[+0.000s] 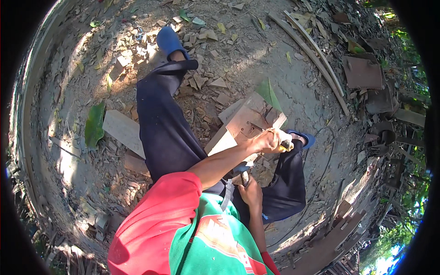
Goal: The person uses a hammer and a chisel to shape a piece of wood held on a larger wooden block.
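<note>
My left hand (271, 141) is closed over a small piece with a yellow and dark end (287, 145), at the right edge of a wooden block (247, 121). Most of that piece is hidden by the fingers, so its kind is unclear. The block lies on the ground between my legs, its top lit by the sun. Lower down and nearer my body, my right hand (251, 192) grips a tool with a wooden handle (245, 178). A dark part shows at the tool's far end, but its shape is partly hidden under my left forearm.
A pale board (123, 130) lies left of my dark trousers (165, 110). Wood chips (217, 82) and dry leaves litter the earth. Long curved strips (311, 55) lie at the far right, a green leaf (95, 124) at the left. Blue clogs (168, 42) are on my feet.
</note>
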`<state>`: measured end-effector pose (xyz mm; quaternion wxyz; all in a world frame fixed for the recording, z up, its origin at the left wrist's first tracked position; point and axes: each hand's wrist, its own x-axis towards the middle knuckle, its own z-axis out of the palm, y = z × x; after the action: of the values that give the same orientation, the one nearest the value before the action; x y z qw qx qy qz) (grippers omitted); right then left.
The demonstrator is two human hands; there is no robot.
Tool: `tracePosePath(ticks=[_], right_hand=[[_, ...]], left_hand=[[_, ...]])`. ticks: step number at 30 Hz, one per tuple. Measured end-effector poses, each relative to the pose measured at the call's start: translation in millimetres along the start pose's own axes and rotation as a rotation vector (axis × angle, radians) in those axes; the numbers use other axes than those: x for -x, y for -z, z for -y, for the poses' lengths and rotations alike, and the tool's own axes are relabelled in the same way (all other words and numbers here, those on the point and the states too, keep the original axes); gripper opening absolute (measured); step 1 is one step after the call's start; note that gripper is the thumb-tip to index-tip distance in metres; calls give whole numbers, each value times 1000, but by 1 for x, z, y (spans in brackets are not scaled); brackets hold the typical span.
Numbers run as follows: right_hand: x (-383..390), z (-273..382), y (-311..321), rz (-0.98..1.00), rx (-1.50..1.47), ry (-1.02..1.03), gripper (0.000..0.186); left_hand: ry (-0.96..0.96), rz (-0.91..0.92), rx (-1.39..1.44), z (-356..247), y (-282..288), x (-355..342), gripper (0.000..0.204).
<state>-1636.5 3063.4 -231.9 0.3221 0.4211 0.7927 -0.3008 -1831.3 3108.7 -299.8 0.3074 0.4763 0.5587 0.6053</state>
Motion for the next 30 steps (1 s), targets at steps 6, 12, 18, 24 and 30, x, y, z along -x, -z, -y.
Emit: tracePosePath(ticks=[6,12,18,24,30], right_hand=[[1,2,-1,-37,3,19,36],[1,-1,-3,-42,-48,33,40],[2,1,-3,-33,-19,10,38],[1,-1,-3,-15,28,-10,36],[-4,0,-3,0,26,6,36]], left_hand=[[-6,-20,114,1,6,-8,13],[-83,-87,64,-3,-8,-3,13],[-48,-43,36,6,-13,1,17],[-82,-3,-6,-3,1,15,12],[-53,4,85,-12,24,1,14]])
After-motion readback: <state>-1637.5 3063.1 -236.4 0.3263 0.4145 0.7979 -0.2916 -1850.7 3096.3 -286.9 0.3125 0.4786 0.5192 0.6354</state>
